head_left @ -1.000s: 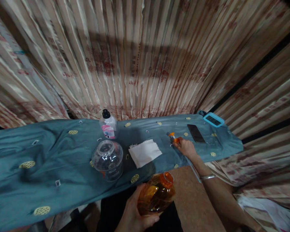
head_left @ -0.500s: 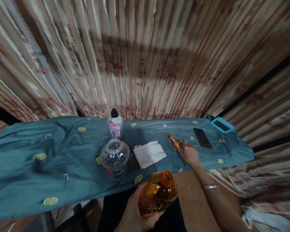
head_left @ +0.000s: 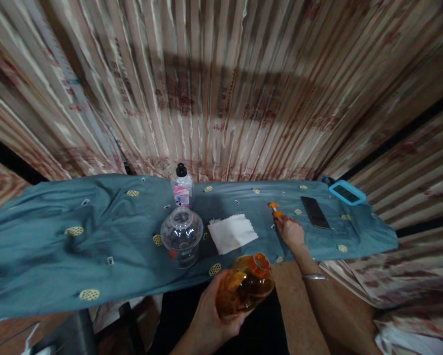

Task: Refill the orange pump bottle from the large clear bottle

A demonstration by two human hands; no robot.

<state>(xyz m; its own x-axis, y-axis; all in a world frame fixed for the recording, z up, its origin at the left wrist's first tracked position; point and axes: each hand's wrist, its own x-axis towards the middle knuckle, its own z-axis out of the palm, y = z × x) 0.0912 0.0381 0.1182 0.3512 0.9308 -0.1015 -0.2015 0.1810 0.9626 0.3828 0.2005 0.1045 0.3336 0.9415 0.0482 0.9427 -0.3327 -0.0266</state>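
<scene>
My left hand is wrapped around a see-through orange bottle, held tilted over my lap by the table's front edge. Its open mouth faces up and to the right, with no cap on it. Over on the right of the table, the fingers of my right hand are closed on an orange-and-white spray head; its lower end is hidden by the fingers. A folded white cloth lies flat on the table between the two hands and a clear plastic cup with a domed lid.
Behind the cup stands a clear bottle with a black cap and pink label. To the right are a dark phone and a blue-framed device. A teal cloth covers the table, and a striped curtain hangs behind.
My right hand has gone from spread fingers beside the spray head to fingers closed on it. The spray head has turned slightly. The whole view has shifted a little.
</scene>
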